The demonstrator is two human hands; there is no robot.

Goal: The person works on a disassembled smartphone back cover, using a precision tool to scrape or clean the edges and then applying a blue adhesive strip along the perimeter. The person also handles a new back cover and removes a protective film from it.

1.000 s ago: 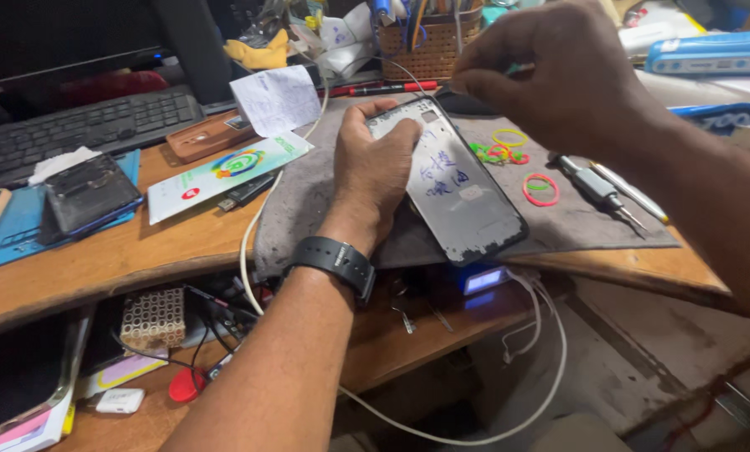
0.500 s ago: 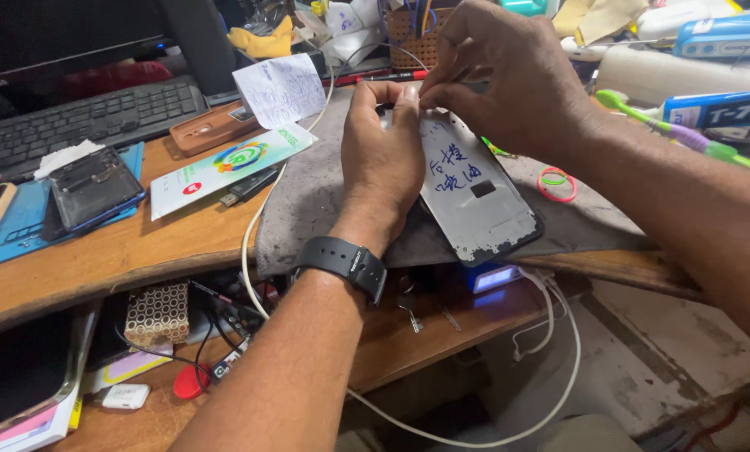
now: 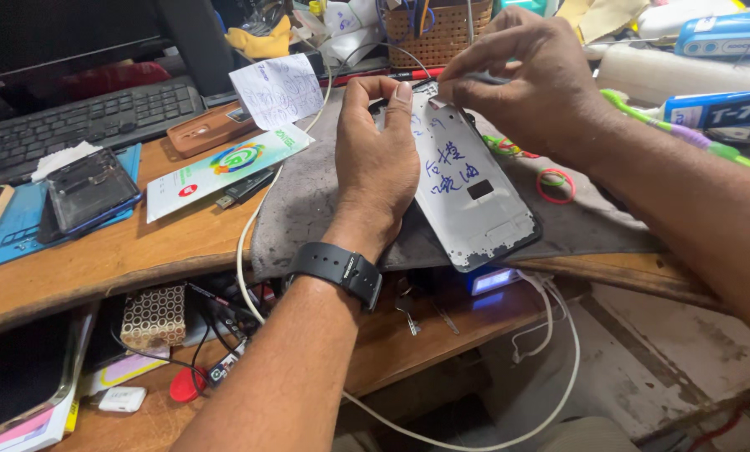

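While the left hand (image 3: pixel 381 159) grips the white phone back panel (image 3: pixel 474 194), right hand (image 3: pixel 521 79) fingers pinch a thin dark tool (image 3: pixel 480 79) at its top edge.

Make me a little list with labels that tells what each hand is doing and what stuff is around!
Left hand: steadies the white phone panel by its left edge, thumb up near the top
Right hand: pinches a thin dark tool at the panel's top corner
Panel: lies tilted on a grey mat, blue handwriting on it
Wrist: black watch on the left arm
Left of mat: black keyboard, dark phone on a blue pad
Right of panel: red rubber band
Behind: woven basket
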